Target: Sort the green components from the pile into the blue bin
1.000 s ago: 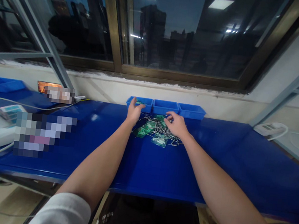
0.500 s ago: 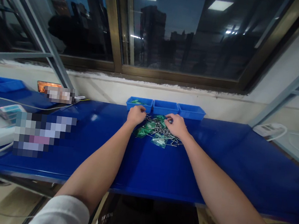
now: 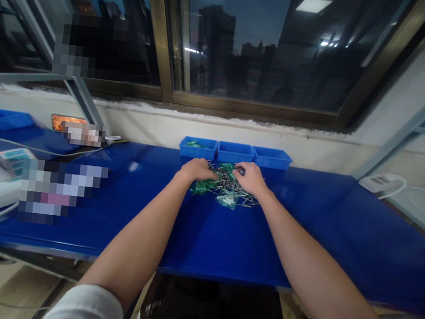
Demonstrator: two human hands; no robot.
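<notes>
A pile of metal screws or pins [image 3: 227,180] lies on the blue table, mixed with small green-tinted plastic bags. My left hand [image 3: 195,170] is at the pile's left side, thumb stretched out over a green bag [image 3: 202,186] and the thumb apart from the fingers. Fingers curled, my right hand [image 3: 251,178] rests at the pile's right side; its fingertips are among the metal pieces, and what they pinch is too small to make out. A clear greenish bag [image 3: 227,198] with pieces inside lies at the near edge of the pile.
Behind the pile stand three blue bins: the left bin [image 3: 198,154] holds green bags, beside the middle bin [image 3: 234,158] and right bin [image 3: 271,163]. A white scale [image 3: 4,187] and a phone [image 3: 66,123] are at left. A power strip [image 3: 378,182] lies at right.
My left hand has come down from by the left bin toward me and right, onto the green bag, and its thumb has stretched out. My right hand has barely moved.
</notes>
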